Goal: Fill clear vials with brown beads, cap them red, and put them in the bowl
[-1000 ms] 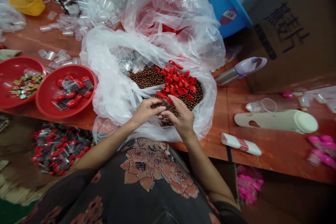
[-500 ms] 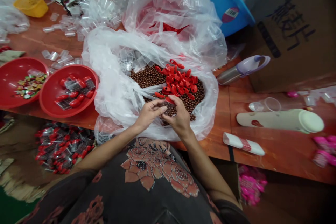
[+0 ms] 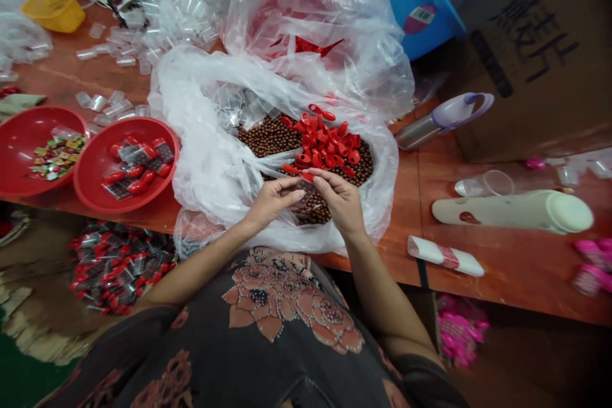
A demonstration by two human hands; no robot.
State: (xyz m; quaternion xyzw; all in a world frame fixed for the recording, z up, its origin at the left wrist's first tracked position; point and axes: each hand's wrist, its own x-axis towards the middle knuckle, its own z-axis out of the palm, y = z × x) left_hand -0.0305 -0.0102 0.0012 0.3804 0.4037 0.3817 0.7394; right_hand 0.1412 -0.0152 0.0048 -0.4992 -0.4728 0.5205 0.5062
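Observation:
My left hand (image 3: pixel 273 203) pinches a small clear plastic packet (image 3: pixel 301 194) with dark contents, low over the beads. My right hand (image 3: pixel 340 200) sits just to its right, with a small red plastic piece (image 3: pixel 308 176) at its fingertips, touching the packet's top edge. Under both hands lies a heap of brown round beads (image 3: pixel 271 137). Bright red plastic pieces (image 3: pixel 326 143) are piled on the beads, beyond my fingers. A white plastic bag (image 3: pixel 201 159) lines and surrounds this heap. My hands hide the beads' near part.
Two red bowls (image 3: pixel 125 166) of filled packets stand on the orange wooden table (image 3: pixel 401 236) at left, with loose clear packets (image 3: pixel 182 16) behind. A plastic sack (image 3: pixel 310 19) of red pieces stands beyond. A cardboard box (image 3: pixel 521 57) and white tube (image 3: pixel 511 211) lie right.
My hands have drawn slightly apart. My right hand has shifted right and now holds the red piece at the packet's top edge. The packet has stayed between them.

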